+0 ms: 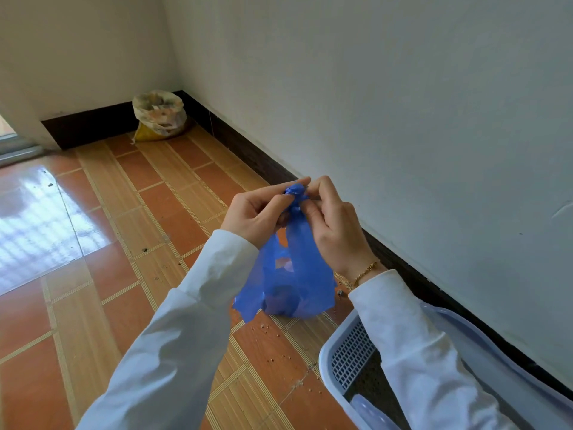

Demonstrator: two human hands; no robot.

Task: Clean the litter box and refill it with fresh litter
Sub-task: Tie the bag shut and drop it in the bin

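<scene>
A blue plastic bag (294,280) hangs over the tiled floor with a dark lump in its bottom. My left hand (257,212) and my right hand (331,221) both pinch the twisted, knotted handles at the bag's top, fingertips meeting at the knot. The pale blue litter box (338,346) lies at the lower right beside the wall. Its white grid insert shows, and my right sleeve covers much of it.
An open sack (159,116) with a yellow base stands in the far corner. Loose litter grains (273,330) dot the orange tiles under the bag. A dark skirting board runs along the right wall. A doorway threshold lies at the far left.
</scene>
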